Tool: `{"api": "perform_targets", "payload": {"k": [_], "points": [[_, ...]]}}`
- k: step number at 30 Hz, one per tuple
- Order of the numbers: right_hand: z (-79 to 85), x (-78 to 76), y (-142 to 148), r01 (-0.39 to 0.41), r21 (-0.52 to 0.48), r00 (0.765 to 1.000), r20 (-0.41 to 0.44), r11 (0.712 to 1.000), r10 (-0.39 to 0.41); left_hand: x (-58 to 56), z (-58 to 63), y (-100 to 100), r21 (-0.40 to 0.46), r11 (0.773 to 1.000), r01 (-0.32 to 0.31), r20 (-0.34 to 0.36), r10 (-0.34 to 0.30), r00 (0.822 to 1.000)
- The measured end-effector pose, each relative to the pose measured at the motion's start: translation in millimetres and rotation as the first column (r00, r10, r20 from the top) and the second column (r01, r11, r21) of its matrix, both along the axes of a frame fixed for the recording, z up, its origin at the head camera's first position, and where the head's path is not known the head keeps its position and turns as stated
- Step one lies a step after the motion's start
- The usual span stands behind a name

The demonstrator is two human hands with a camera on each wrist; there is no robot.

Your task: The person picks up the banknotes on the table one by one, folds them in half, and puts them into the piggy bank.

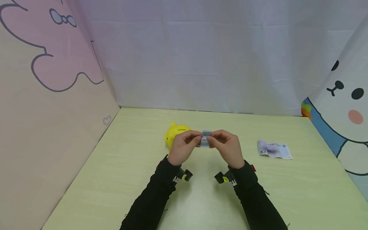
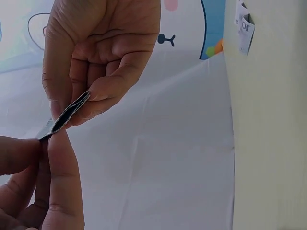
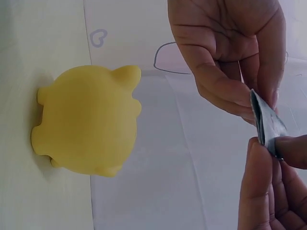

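Note:
A small folded banknote (image 1: 205, 142) is held up over the table between both hands. My left hand (image 1: 182, 146) pinches one end between thumb and fingers. The opposite end is pinched the same way by my right hand (image 1: 228, 147). In the left wrist view the folded banknote (image 2: 70, 113) appears edge-on, its layers slightly parted. A yellow piggy bank (image 3: 88, 120) stands on the table; in the head view it is just behind my left hand, which hides part of it. Its slot is visible on top.
A creased purple banknote marked 10 (image 1: 274, 149) lies on the table to the right of my right hand. The pale table (image 1: 120, 166) ends at a white cloth (image 1: 201, 64) behind, with printed panels on the left and right.

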State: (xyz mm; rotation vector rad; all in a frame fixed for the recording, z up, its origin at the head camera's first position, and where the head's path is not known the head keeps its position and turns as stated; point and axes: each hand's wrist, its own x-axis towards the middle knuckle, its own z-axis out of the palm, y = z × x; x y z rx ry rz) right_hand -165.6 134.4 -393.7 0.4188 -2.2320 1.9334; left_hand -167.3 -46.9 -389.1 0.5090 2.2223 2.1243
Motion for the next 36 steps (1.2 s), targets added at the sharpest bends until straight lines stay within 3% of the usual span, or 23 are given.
{"api": "perform_targets", "payload": {"k": [7, 17, 36], "points": [[1.2, 0.2, 0.5, 0.001, -0.013, 1.000, 0.012, 1.000, -0.001, -1.1, -0.1, -3.3, 0.047, 0.997, 0.066, 0.007, -0.067, 0.998], [1.6, 0.6, 0.0, -0.011, -0.028, 1.000, -0.010, 1.000, 0.010, 0.1, -1.4, -1.6, 0.105, 0.990, 0.092, 0.022, -0.095, 0.995], [0.2, 0.8, 0.1, -0.048, -0.087, 0.999, -0.028, 0.995, 0.045, -1.0, -6.8, 4.7, 0.106, 0.987, 0.118, 0.074, -0.127, 0.989]]}}
